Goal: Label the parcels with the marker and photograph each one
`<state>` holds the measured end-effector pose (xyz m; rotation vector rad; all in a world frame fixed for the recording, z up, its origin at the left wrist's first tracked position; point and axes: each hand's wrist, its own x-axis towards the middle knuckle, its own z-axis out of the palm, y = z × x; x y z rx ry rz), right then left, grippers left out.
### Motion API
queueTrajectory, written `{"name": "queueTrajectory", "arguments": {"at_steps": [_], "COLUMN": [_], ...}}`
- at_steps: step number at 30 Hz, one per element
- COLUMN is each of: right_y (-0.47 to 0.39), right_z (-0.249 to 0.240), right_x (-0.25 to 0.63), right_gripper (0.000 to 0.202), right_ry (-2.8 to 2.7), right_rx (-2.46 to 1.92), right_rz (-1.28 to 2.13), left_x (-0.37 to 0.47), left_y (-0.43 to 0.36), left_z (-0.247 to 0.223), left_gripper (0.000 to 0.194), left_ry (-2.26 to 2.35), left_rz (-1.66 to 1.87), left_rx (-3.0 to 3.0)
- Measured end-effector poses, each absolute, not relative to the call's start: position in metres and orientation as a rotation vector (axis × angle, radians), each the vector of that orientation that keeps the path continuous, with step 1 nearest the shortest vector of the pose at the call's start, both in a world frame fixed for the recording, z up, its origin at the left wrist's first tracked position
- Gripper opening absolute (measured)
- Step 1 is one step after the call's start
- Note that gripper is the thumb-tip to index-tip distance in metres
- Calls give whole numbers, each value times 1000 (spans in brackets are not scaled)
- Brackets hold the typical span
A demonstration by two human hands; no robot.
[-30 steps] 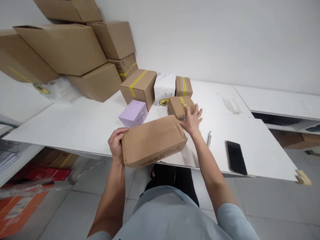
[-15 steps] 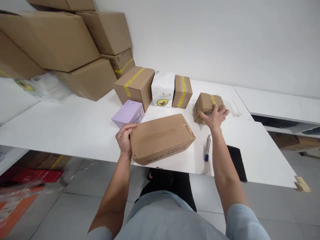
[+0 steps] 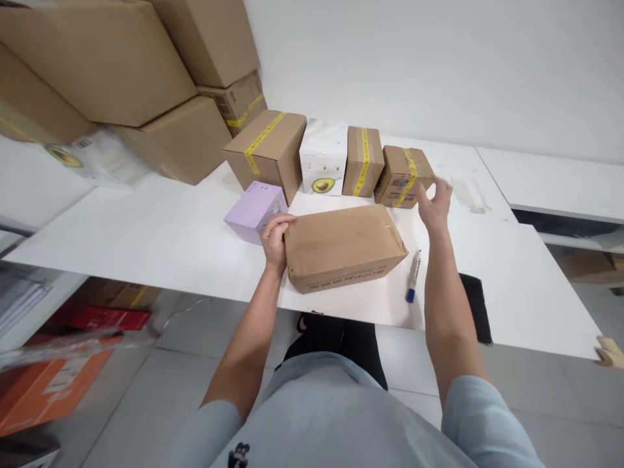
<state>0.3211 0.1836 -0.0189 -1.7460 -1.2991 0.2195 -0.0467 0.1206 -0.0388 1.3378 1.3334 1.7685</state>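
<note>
A long brown cardboard box (image 3: 341, 237) with printing on its front side lies near the table's front edge. My left hand (image 3: 277, 239) grips its left end, thumb side over the top edge. My right hand (image 3: 435, 203) is at the right side of a small cardboard box (image 3: 404, 175) with yellow tape. Its fingers are apart and slightly blurred; whether they touch that box I cannot tell. In a row to the left stand another taped carton (image 3: 363, 161), a white box with an avocado picture (image 3: 324, 159) and a larger taped carton (image 3: 268, 153).
A lilac box (image 3: 256, 208) stands by my left hand. A blue-capped marker (image 3: 414, 276) and a black flat item (image 3: 475, 309) lie on the white table (image 3: 531, 299). Large cartons (image 3: 102, 58) are stacked at the left. Clear tape (image 3: 470, 194) lies at the back right.
The small taped box has moved back and left, up to the row of boxes. My right hand has shifted to its right side. My left hand stays on the long box; the view has shifted.
</note>
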Motion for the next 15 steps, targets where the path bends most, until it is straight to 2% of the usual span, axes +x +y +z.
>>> {"name": "queueTrajectory", "arguments": {"at_steps": [1,3,5,7,11,15], "right_y": [160,111,67,33,-2,-14], "right_z": [-21,-27,-36,-45,-56,-58], "right_x": [316,301,284,269,244,224], "right_gripper": [69,74,78,81,77,69], "right_ry": [-1282,-1238,-1231,-1222,-1188,-1144], "right_rx": [-1654,-1493,-1382,-1328,-1337,-1288], "right_rz": [412,779,946,1004,907,902], "left_x": [-45,-43,-41,-41,-46,-54], "left_y": [123,127,130,128,102,57], "left_z": [-40,-43,-46,-49,-59,-70], "left_gripper": [22,21,21,25,42,44], "left_ry": [1312,1296,1308,1309,1336,1307], "left_rz": [1766,1745,1712,1696,1667,1736], "left_rx": [1340,1333,1318,1300,1125,968]}}
